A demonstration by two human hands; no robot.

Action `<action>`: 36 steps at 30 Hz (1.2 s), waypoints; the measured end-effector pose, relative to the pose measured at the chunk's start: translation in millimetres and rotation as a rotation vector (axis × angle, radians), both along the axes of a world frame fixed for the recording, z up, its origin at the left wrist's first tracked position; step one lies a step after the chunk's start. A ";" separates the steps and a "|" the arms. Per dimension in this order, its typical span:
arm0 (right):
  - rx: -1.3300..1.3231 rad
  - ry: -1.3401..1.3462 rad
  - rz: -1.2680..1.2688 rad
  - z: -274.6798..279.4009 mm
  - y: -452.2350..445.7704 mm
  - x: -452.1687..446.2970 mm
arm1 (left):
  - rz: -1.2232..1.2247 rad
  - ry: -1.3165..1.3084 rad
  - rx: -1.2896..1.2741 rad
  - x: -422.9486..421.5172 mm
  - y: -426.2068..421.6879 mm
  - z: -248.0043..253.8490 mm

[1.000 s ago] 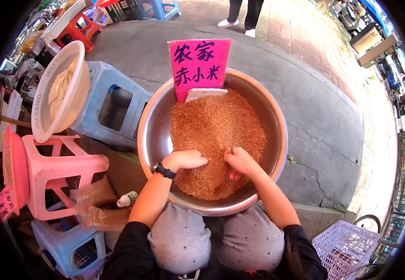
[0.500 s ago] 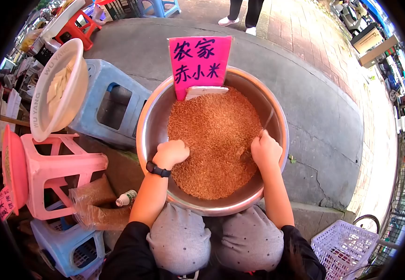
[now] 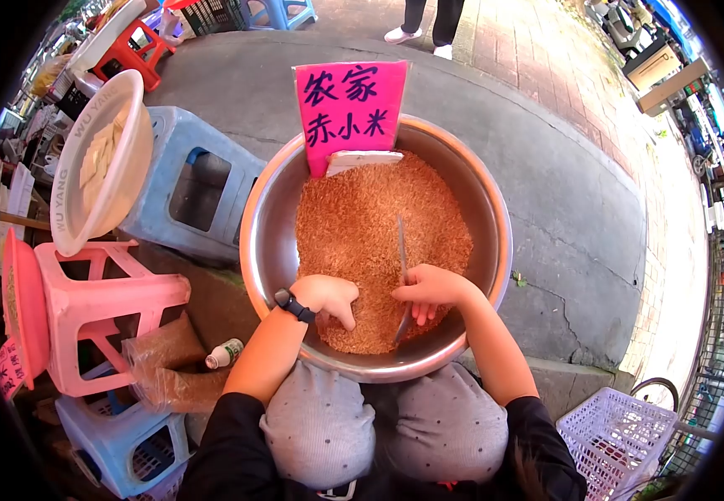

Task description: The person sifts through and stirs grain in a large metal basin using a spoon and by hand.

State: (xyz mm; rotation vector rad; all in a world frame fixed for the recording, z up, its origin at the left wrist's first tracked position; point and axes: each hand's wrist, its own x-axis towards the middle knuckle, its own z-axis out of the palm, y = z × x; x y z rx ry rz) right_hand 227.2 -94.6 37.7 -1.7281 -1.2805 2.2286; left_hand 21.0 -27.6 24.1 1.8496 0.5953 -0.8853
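Note:
A large metal basin (image 3: 500,250) in front of my knees holds a heap of reddish-brown grain (image 3: 379,209). A pink sign (image 3: 350,108) with black characters stands at the basin's back, by a white block (image 3: 364,160). My right hand (image 3: 433,292) is closed round a thin metal scoop (image 3: 403,250), whose lower end touches the grain at the front. My left hand (image 3: 329,296), with a black watch on the wrist, rests at the grain's left front, fingers curled down and partly hidden; whether it holds grain is unclear.
Blue stool (image 3: 199,179), pale bowl with blocks (image 3: 99,163) and pink stool (image 3: 107,309) stand left. A bagged brown item (image 3: 174,363) and small bottle (image 3: 225,353) lie near my left arm. A purple crate (image 3: 617,434) is at lower right. A person's legs (image 3: 429,21) show at the top.
My right hand and the scoop have moved left from the basin's right side towards the middle. My left hand has shifted slightly down and right, its fingers now lower at the grain.

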 end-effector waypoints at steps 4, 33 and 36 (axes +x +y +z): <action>0.159 0.079 -0.296 -3.1 -4.2 1.1 | 0.282 -0.404 0.134 5.1 3.9 0.5; 0.113 -0.102 -0.113 2.5 0.4 7.3 | -0.037 -0.104 -0.119 13.1 -7.1 -0.3; 0.290 -0.063 -0.532 -0.1 1.4 9.9 | 0.459 -0.577 0.162 14.0 -9.3 -2.3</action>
